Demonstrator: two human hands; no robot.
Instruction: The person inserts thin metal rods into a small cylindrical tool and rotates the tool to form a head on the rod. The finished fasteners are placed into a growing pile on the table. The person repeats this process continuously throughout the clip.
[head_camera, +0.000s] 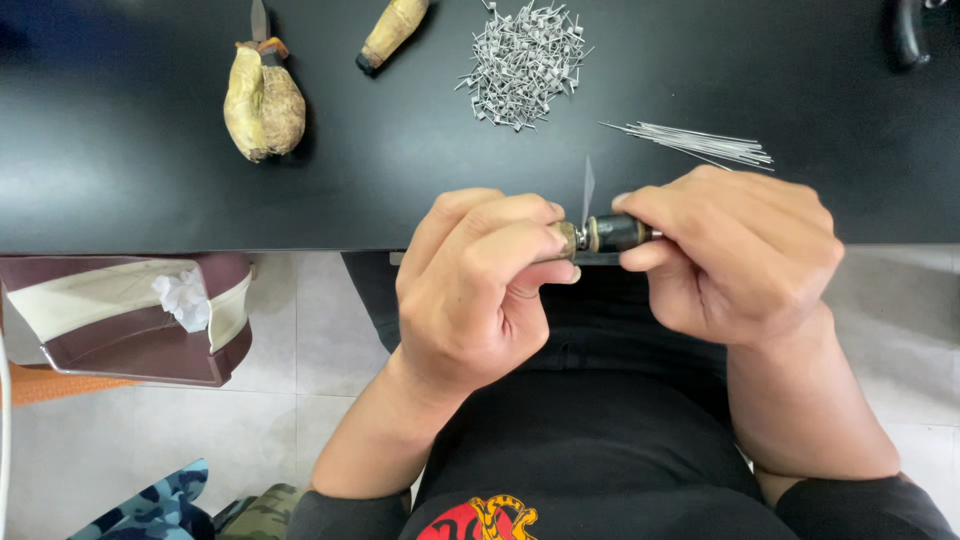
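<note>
Both hands, left (480, 285) and right (735, 250), clamp one small tool (608, 234) between them, axis left-right, at the worktop (420, 180) edge.

Bright even daylight; soft glare on table (120, 170); sharp focus.

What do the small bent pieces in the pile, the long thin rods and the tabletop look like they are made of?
Pile of bent pieces: likely bare metal wire, grey with bright glints.
Thin rods: probably steel wire, straight, silvery.
Tabletop: smooth glossy black, perhaps laminate or coated board; it shows soft reflections.
</note>
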